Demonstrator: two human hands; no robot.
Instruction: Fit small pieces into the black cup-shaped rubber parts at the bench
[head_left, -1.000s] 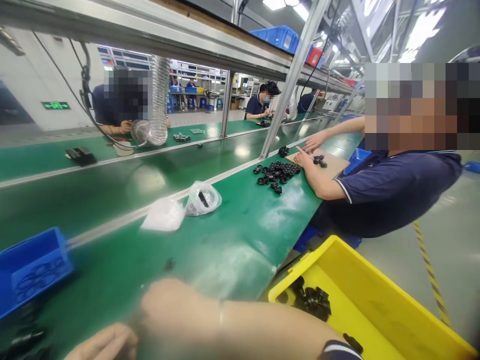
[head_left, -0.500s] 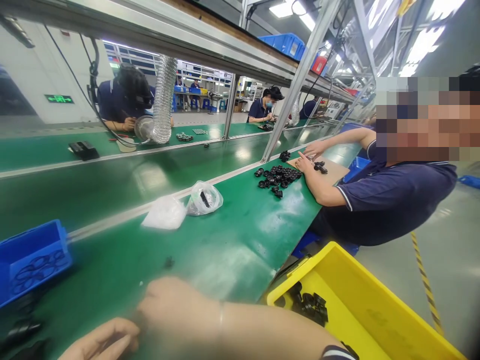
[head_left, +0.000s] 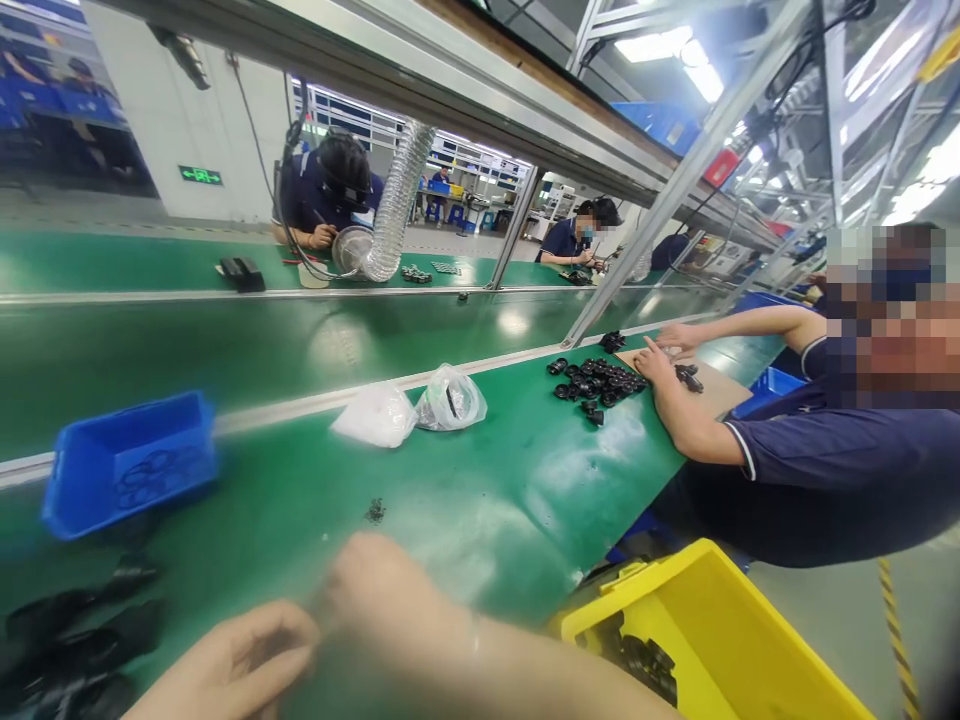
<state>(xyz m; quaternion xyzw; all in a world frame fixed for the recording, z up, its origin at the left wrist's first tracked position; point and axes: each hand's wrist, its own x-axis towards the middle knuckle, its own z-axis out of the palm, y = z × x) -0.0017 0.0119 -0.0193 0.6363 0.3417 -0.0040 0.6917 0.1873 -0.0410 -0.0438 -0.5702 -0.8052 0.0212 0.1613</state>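
My right hand (head_left: 390, 590) is bent over the green table (head_left: 465, 520) at the lower middle, blurred, with its fingertips hidden from view. Close to its left is my left hand (head_left: 247, 655), thumb and fingers curled together; whatever they pinch is hidden or too small to make out. Just beyond my right hand lies a small heap of tiny dark pieces (head_left: 375, 511). Black parts (head_left: 82, 640) are piled left of my left hand, blurred. Behind them stands a blue bin (head_left: 135, 440) with dark rings inside.
Two clear plastic bags (head_left: 379, 415) lie near the metal rail. A yellow bin (head_left: 735, 620) with black parts stands at the lower right. Beyond it, a person in navy (head_left: 847, 450) works beside a heap of black parts (head_left: 600, 380). Other people sit across the bench.
The view has swung left, so the scene sits further right and more of the blue bin and black parts shows. My hands remain close together.
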